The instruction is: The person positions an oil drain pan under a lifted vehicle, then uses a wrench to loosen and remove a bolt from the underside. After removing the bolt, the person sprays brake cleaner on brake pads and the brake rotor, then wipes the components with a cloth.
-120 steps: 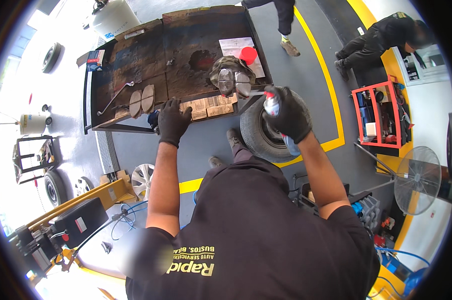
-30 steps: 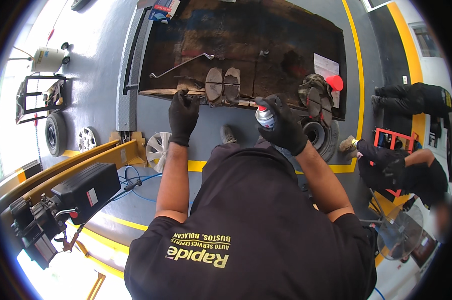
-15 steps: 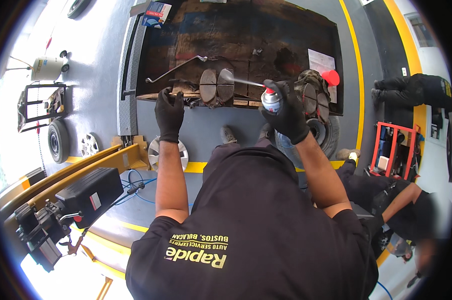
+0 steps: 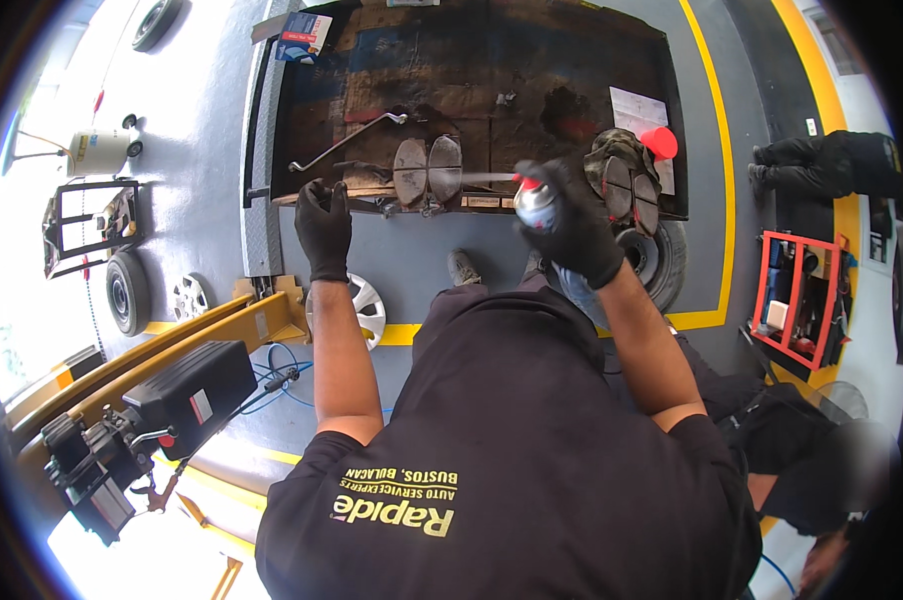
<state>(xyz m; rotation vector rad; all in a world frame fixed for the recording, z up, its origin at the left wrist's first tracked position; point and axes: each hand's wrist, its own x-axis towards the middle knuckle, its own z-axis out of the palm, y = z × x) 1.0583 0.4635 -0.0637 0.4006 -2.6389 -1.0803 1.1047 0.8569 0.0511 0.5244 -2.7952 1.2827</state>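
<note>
My right hand (image 4: 579, 232), in a black glove, grips a spray can (image 4: 538, 207) with a red top. A white jet leaves its nozzle leftward, toward two brake pads (image 4: 445, 170) lying side by side on the near edge of a dark, stained work surface (image 4: 442, 70). My gloved left hand (image 4: 324, 235) hovers by that edge, left of the pads. Its fingers are loosely bent and apart, and nothing shows in them. Beyond it lies a long double-ended wrench (image 4: 347, 143). Right of the can, two more brake pads (image 4: 619, 188) rest against a camouflage cloth (image 4: 617, 148).
A red cap (image 4: 660, 142) sits on white paper (image 4: 632, 105) at the right. A small box (image 4: 305, 38) lies far left. Below the surface are a wheel (image 4: 662, 262) and a wheel cover (image 4: 370, 310). A co-worker (image 4: 802, 460) crouches at lower right; another person (image 4: 822, 163) stands farther off.
The view has shifted slightly. My right hand still sprays toward the pads, with the can a little lower. My left hand has drawn slightly left. The crouching co-worker has bent lower.
</note>
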